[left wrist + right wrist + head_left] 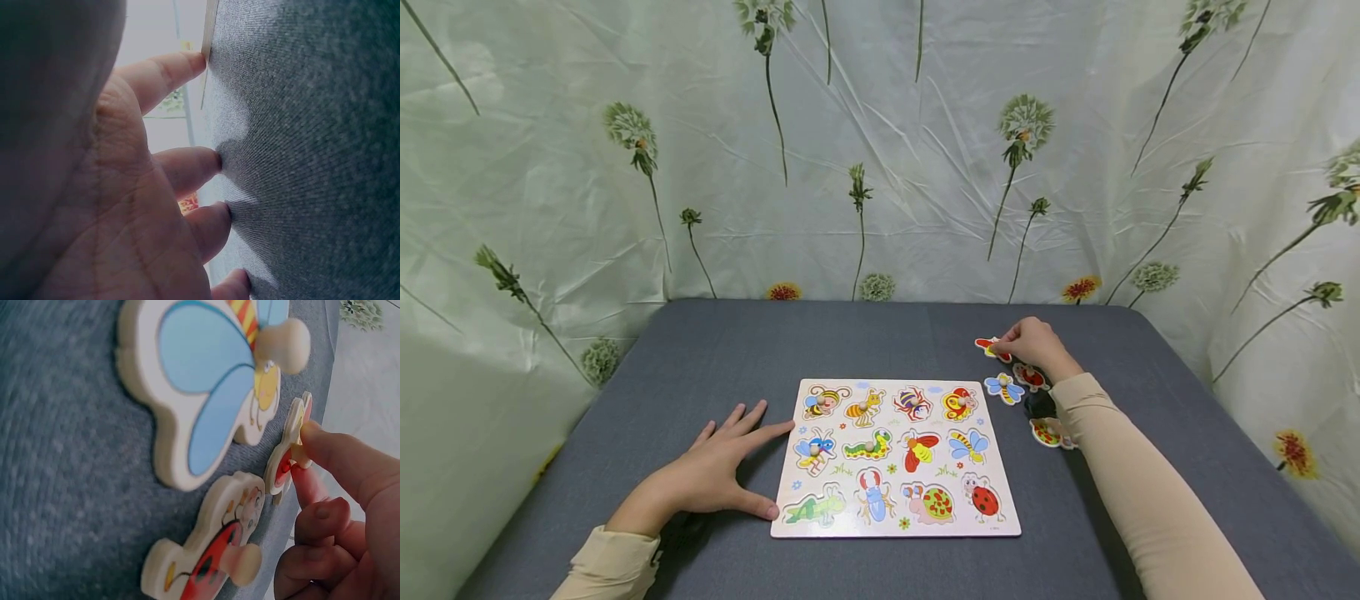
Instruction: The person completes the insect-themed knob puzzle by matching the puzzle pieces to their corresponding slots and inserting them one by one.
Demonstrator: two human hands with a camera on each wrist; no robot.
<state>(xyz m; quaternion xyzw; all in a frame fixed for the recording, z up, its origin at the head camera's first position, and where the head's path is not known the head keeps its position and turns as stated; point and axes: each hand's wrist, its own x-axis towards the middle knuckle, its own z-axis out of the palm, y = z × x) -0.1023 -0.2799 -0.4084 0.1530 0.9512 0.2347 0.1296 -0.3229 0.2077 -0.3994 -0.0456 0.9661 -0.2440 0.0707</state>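
Note:
My right hand (1037,346) pinches the wooden knob of a red-winged insect puzzle piece (985,344) between thumb and finger; in the right wrist view the piece (284,464) tilts close over the cloth. Nearest to that hand lie a ladybug piece (1030,377) and a blue-winged insect piece (1004,389). A wooden insect puzzle board (917,531) lies in front of me, with knobbed pieces across its back row and at the left of its middle row. With fingers spread, my left hand (711,475) touches the board's left edge with thumb and index finger.
A snail piece (1045,432) lies right of the board, partly behind my right sleeve (1120,467). Dark grey cloth covers the table (737,342). Behind its far edge hangs a pale curtain (940,208) printed with flowers.

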